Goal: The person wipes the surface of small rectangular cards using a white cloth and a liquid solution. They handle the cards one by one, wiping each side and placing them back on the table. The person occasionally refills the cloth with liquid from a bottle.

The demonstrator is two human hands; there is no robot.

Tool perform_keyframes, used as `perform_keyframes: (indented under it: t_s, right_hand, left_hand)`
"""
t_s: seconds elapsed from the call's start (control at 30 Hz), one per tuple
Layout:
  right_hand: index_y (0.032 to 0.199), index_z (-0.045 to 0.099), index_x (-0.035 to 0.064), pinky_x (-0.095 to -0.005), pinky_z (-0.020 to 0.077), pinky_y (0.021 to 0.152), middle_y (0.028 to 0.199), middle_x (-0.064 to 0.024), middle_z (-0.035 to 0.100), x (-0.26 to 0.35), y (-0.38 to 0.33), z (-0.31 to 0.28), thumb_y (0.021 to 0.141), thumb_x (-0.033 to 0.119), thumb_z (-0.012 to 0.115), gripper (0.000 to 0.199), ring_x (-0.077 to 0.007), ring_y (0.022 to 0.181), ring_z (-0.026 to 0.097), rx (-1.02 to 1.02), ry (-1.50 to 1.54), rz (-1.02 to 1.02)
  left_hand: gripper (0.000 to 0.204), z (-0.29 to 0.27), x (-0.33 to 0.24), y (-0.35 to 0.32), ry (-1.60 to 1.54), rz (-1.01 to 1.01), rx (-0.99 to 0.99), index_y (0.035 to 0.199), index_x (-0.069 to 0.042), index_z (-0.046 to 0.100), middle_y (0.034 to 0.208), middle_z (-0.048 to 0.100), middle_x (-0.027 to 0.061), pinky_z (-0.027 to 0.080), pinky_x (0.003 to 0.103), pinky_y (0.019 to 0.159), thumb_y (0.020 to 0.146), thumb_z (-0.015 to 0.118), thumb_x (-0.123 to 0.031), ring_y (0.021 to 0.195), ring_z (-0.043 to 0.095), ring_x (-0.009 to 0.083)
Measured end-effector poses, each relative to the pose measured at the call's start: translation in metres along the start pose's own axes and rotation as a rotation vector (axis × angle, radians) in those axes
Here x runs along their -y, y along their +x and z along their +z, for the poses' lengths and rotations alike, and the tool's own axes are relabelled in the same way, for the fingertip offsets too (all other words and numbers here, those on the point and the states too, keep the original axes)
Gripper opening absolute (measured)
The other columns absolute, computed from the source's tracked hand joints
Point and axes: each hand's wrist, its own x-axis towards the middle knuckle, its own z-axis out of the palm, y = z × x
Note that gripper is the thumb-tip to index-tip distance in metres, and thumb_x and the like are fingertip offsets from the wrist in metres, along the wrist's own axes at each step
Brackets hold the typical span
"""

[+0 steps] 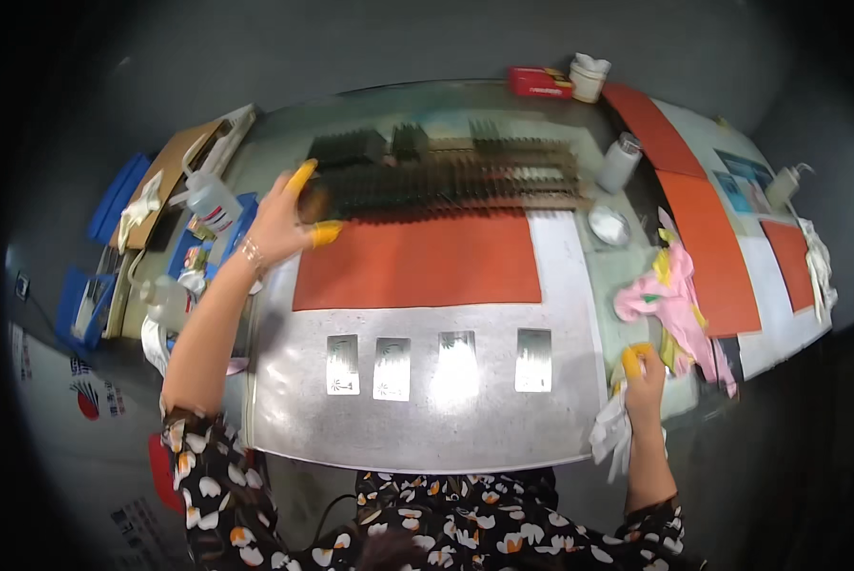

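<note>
My left hand (pixel 282 221), with yellow finger cots on its fingertips, is at the left end of a long dark slotted rack (pixel 427 190). Its thumb and fingers are spread apart, and a brownish blur lies between them. At the right edge of the table, the fingers of my right hand (pixel 644 379) are closed on a white cloth (pixel 613 430) that hangs down below it. Several silvery metal cards, such as the leftmost card (pixel 343 365) and the rightmost card (pixel 533 361), lie in a row on the grey metal sheet (pixel 408 433) before me.
An orange-red mat (pixel 417 262) lies behind the cards. To the right are a pink cloth (pixel 669 300), a small metal bowl (pixel 608 226) and a grey canister (pixel 620 164). A squeeze bottle (pixel 212 202) stands by a blue tray at left. A red box (pixel 540 82) sits at the back.
</note>
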Motion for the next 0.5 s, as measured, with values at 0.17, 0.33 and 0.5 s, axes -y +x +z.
perform_keyframes:
  t_s: [0.17, 0.33, 0.5]
  right_hand:
    - [0.084, 0.053, 0.0007, -0.0220, 0.0358, 0.059, 0.071, 0.0003, 0.050, -0.001, -0.004, -0.004, 0.083, 0.013, 0.057, 0.013, -0.0071, 0.066, 0.044, 0.013, 0.104, 0.018]
    - [0.085, 0.052, 0.0016, -0.0203, 0.0326, 0.055, 0.070, 0.0017, 0.048, 0.009, -0.003, -0.005, 0.083, 0.014, 0.057, 0.013, -0.0050, 0.063, 0.041, 0.041, 0.070, 0.037]
    - [0.085, 0.053, 0.0018, -0.0208, 0.0331, 0.055, 0.069, 0.0020, 0.048, 0.002, -0.002, -0.009, 0.082, 0.017, 0.058, 0.016, -0.0052, 0.063, 0.041, 0.031, 0.056, 0.075]
  left_hand:
    - [0.089, 0.040, 0.009, 0.137, 0.300, 0.011, -0.031, 0.131, -0.004, 0.037, 0.119, 0.046, 0.0147, 0.033, 0.039, 0.094, 0.062, 0.068, -0.051, 0.112, 0.044, 0.0311]
    - [0.080, 0.095, -0.013, 0.210, 0.511, -0.013, 0.264, 0.126, -0.004, 0.042, 0.124, 0.042, 0.0111, 0.032, 0.040, 0.095, 0.062, 0.070, -0.042, 0.116, 0.038, 0.0288]
    - [0.070, 0.125, -0.020, 0.232, 0.662, 0.088, 0.410, 0.121, -0.003, 0.048, 0.124, 0.044, 0.0098, 0.033, 0.039, 0.095, 0.065, 0.068, -0.040, 0.115, 0.039, 0.0273]
